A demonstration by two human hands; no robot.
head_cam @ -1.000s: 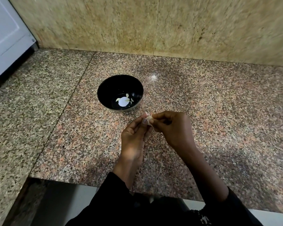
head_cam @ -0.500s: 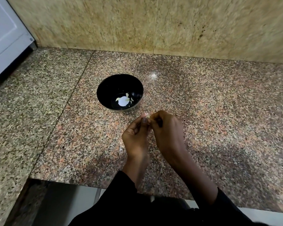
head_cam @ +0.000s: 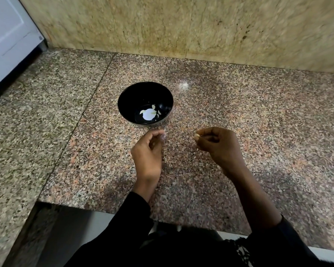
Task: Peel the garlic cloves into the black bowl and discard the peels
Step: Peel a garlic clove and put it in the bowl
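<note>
A black bowl stands on the granite counter and holds several pale peeled garlic cloves beside a bright reflection. Just in front of the bowl, my left hand pinches a thin whitish piece of peel at its fingertips. To the right, my right hand pinches a small pale garlic clove between thumb and forefinger. A clear gap of counter separates the two hands.
The speckled granite counter runs back to a beige stone wall. A white appliance stands at the far left. The counter's front edge is near my body, with a recess below at lower left.
My hands were together working one clove; now they have pulled apart, the left one holding peel and the right one carrying the clove to the right.
</note>
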